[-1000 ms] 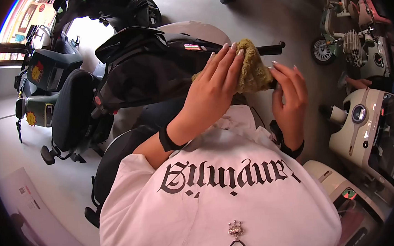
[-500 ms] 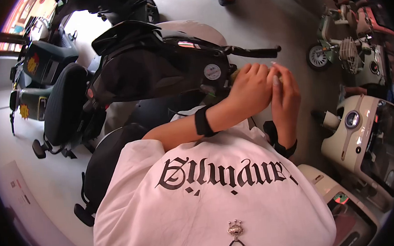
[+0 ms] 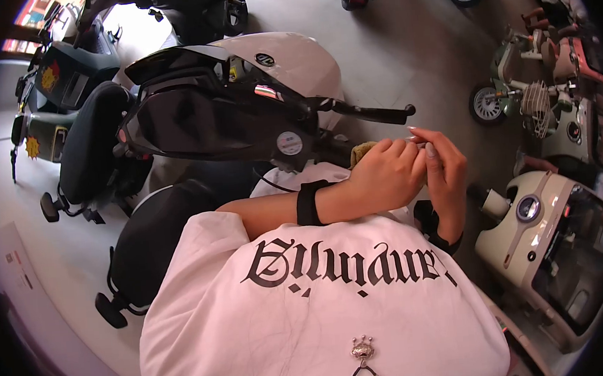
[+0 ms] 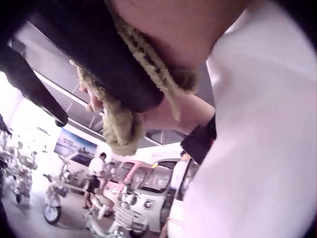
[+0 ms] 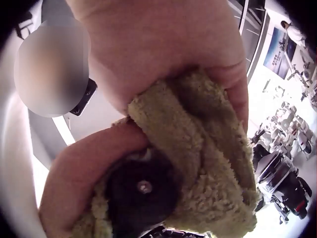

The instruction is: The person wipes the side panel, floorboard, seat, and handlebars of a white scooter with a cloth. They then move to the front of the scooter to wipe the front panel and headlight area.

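An olive-green fluffy cloth [image 3: 362, 154] is wrapped round the black handlebar grip [image 4: 99, 54] of a dark scooter [image 3: 206, 118]. My left hand [image 3: 388, 175] curls over the cloth and grip, palm down in the head view. Close against it, my right hand [image 3: 447, 167] holds the same cloth around the end of the bar. Its round black bar end [image 5: 143, 186], with a small screw at its centre, shows between the folds in the right wrist view. A black brake lever [image 3: 373, 115] with a ball tip sticks out just beyond the hands.
A black scooter seat [image 3: 148, 244] lies left of my body. Other scooters [image 3: 83, 70] stand at the left, and cream vehicles [image 3: 542, 234] at the right. The left wrist view shows a person [image 4: 97, 168] standing farther back.
My left hand has gone from lying straight-fingered on the cloth to curling round cloth and grip, moving right toward the bar end. The right hand now sits against it. The head view has shifted.
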A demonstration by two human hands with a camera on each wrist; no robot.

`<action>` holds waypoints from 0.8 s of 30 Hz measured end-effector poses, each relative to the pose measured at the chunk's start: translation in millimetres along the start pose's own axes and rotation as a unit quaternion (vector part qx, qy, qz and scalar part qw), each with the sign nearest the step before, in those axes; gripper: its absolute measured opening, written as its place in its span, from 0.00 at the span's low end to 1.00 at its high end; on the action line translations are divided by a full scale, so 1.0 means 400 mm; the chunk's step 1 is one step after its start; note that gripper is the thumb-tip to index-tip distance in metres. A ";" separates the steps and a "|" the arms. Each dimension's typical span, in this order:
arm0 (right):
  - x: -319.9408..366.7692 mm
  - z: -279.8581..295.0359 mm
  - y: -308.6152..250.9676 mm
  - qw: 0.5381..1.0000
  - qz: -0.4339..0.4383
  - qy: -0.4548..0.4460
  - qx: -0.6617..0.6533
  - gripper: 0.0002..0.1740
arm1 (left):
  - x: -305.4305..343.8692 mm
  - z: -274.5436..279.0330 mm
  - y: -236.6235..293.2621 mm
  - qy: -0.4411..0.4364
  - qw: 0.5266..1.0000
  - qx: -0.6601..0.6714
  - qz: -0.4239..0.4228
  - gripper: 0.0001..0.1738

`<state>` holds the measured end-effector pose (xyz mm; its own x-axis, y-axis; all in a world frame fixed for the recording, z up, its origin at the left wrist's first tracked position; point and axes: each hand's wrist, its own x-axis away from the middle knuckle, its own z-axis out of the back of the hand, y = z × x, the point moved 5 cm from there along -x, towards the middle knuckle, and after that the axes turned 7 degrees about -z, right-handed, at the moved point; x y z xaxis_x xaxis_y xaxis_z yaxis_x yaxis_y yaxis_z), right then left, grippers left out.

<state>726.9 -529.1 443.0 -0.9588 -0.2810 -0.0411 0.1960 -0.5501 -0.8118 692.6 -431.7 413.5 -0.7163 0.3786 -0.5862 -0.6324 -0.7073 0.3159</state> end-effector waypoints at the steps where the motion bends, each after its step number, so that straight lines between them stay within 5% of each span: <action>1: -0.021 0.012 0.007 1.000 -0.012 -0.014 -0.016 0.13 | -0.013 0.002 -0.002 0.003 1.000 -0.005 -0.005 0.15; 5: -0.128 0.030 0.008 0.993 0.022 -0.114 -0.028 0.14 | -0.063 0.019 -0.033 0.008 1.000 -0.014 0.026 0.17; 8: -0.201 0.022 -0.008 0.960 0.131 -0.240 -0.058 0.17 | -0.086 0.020 -0.052 0.019 0.996 -0.022 0.079 0.21; 11: -0.229 -0.009 -0.018 0.847 0.173 -0.474 -0.168 0.34 | -0.081 0.036 -0.066 0.051 0.983 -0.017 0.174 0.25; 14: -0.246 -0.023 -0.022 0.802 0.181 -0.530 -0.206 0.36 | -0.070 0.054 -0.064 0.099 0.966 -0.048 0.233 0.25; 19: -0.302 -0.044 -0.009 0.800 0.239 -0.543 -0.088 0.24 | -0.006 0.059 -0.001 0.289 0.904 -0.079 0.307 0.26; 23: -0.465 -0.033 -0.015 0.861 0.222 -0.385 -0.249 0.15 | 0.025 0.083 0.063 0.337 0.865 -0.216 0.301 0.26; 24: -0.495 -0.024 -0.048 0.857 0.291 -0.302 -0.298 0.14 | 0.035 0.076 0.065 0.339 0.861 -0.227 0.305 0.26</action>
<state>910.9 -455.2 461.2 -0.4173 -0.8268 -0.3772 0.2924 0.2709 -0.9171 657.2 -426.7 436.0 -0.4405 -0.4726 -0.7633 0.0912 -0.8694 0.4857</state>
